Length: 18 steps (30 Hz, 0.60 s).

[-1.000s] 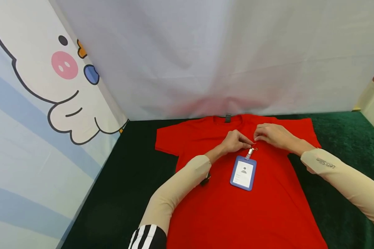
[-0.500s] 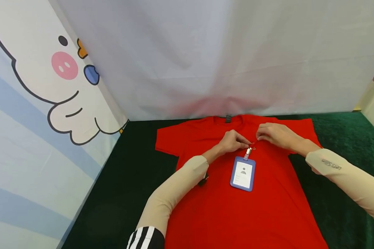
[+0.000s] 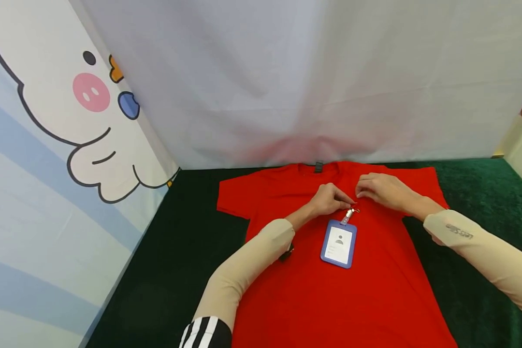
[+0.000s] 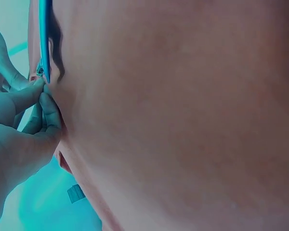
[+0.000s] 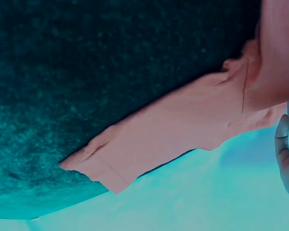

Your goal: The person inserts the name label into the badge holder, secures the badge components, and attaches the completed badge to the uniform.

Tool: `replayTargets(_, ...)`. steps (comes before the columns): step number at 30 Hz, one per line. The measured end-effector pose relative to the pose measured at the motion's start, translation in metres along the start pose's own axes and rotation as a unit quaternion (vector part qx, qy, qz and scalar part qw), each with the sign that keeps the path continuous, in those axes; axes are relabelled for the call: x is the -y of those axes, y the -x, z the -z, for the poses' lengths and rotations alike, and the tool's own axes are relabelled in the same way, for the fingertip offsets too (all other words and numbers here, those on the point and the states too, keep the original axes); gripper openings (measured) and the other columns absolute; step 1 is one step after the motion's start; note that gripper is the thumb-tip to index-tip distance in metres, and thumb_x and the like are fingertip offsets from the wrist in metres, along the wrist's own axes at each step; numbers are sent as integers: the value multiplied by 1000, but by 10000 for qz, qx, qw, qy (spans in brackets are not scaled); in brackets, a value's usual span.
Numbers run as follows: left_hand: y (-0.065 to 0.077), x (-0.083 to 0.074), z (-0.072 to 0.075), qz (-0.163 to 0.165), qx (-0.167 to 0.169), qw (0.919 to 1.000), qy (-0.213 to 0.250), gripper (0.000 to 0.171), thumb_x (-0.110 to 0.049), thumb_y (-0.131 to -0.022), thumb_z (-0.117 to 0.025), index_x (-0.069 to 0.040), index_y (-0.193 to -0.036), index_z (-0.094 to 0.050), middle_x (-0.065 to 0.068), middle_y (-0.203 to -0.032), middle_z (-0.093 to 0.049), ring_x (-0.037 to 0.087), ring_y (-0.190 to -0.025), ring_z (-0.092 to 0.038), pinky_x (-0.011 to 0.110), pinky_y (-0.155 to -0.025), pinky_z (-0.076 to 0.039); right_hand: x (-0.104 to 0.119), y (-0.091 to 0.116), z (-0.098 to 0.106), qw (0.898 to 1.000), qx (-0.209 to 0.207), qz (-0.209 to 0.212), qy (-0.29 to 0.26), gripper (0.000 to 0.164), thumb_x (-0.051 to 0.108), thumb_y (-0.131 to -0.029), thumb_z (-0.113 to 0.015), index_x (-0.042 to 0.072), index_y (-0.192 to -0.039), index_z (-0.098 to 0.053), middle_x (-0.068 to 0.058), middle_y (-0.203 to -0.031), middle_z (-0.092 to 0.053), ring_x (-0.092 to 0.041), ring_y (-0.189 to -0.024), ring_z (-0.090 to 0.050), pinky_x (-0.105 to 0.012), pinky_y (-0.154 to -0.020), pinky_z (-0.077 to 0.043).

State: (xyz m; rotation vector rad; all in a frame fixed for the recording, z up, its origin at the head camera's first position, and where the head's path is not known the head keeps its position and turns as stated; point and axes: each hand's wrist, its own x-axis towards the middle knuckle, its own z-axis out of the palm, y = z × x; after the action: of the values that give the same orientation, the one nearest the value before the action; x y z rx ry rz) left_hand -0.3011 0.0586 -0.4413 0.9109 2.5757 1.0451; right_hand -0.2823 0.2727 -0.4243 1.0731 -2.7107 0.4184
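A blue-framed ID badge lies face up on the chest of a red T-shirt, its metal clip pointing toward the collar. My left hand pinches at the clip's top end with thumb and index finger; a thin pale line shows beside the fingertips. In the left wrist view the badge appears edge-on, above the left hand. Just right of it, my right hand has its fingers curled, tips drawn together at the shirt fabric; what they pinch is hidden.
The T-shirt lies spread out on a dark green cloth, collar toward a white curtain at the back. A cartoon-printed sheet hangs at the left. The right sleeve rests on the cloth.
My right hand has moved slightly away to the right and back again. The left hand and the badge's clip have shifted slightly left, then right again; the badge stays in place.
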Motion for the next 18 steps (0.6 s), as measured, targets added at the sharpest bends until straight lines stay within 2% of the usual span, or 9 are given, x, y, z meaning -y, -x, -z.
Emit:
replayTargets(3,0,0,1,18,26,10000,11,15,-9,-93,-74,-7,-106,-82,7,-101,-80,5,-70,-53,12,-58,-33,0,-3,-2,10000,31,29,25,13,4,-87,-78,15,-90,-73,3,-87,-65,-12,-81,-58,-38,-79,-58)
replayTargets(6,0,0,0,182,47,9998,120,15,-10,-92,-75,-8,-106,-82,6,-102,-80,2,-67,-49,12,-57,-33,-2,-4,-3,9999,125,-22,28,12,4,-87,-78,14,-91,-74,2,-87,-66,-13,-81,-59,-38,-80,-58)
replayTargets(9,0,0,0,483,50,9966,664,16,-8,-91,-75,-6,-106,-82,9,-103,-80,1,-70,-51,12,-58,-35,-3,-6,-5,9998,195,-82,33,11,4,-87,-78,14,-91,-74,1,-88,-66,-14,-82,-59,-39,-81,-58)
replayTargets(11,0,2,-1,709,44,9907,1162,16,-6,-91,-76,-4,-106,-81,11,-104,-79,0,-71,-53,11,-58,-37,-4,-6,-6,9996,229,-132,19,10,5,-88,-77,14,-91,-74,2,-88,-66,-14,-82,-59,-40,-82,-58)
replayTargets(13,-1,4,-2,892,31,9815,1695,16,-3,-91,-75,-1,-105,-80,15,-104,-78,-1,-72,-57,11,-60,-41,-5,-6,-7,9995,249,-178,-7,10,6,-88,-77,15,-92,-73,2,-88,-66,-13,-83,-59,-40,-82,-58)
replayTargets(18,-1,8,-3,1130,72,9636,2420,18,1,-91,-73,3,-108,-78,21,-106,-76,-2,-69,-62,10,-64,-48,-5,-4,-8,9991,249,-292,-182,10,7,-91,-75,17,-92,-73,3,-89,-65,-13,-83,-58,-40,-82,-57)
